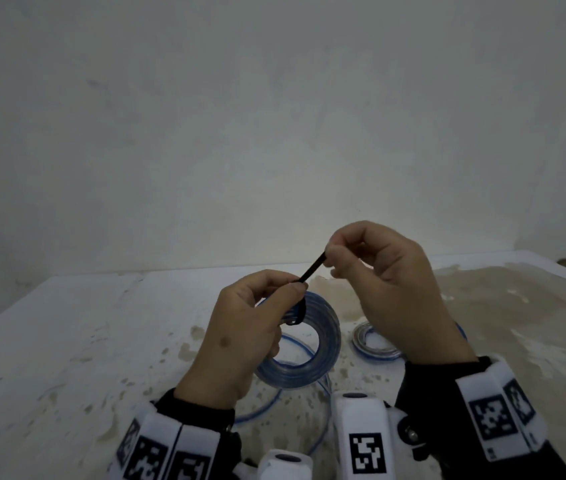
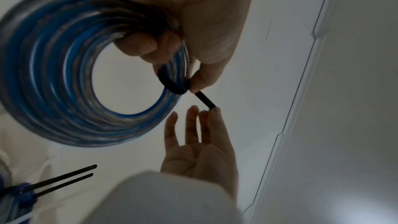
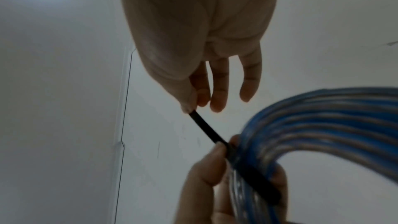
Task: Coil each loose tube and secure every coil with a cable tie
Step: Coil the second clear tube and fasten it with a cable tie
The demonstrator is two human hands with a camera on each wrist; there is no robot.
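My left hand [image 1: 261, 306] grips a coil of clear tube with blue stripes [image 1: 323, 344], held above the white table [image 1: 67, 341]. A black cable tie [image 1: 312, 270] is looped round the coil under my left thumb. My right hand [image 1: 354, 254] pinches the tie's free tail between thumb and forefinger, up and to the right of the coil. In the left wrist view the coil [image 2: 53, 67] fills the left, with the cable tie [image 2: 172, 84] across its strands. The right wrist view shows the tie's tail [image 3: 204, 127] stretched taut between both hands, the coil [image 3: 312, 125] at lower right.
A second tied coil [image 1: 368, 341] lies on the table behind my right wrist. A loose tube [image 1: 267, 407] runs over the table below the held coil. Tails of black ties [image 2: 64, 178] stick out at the lower left of the left wrist view. A wall rises behind the table.
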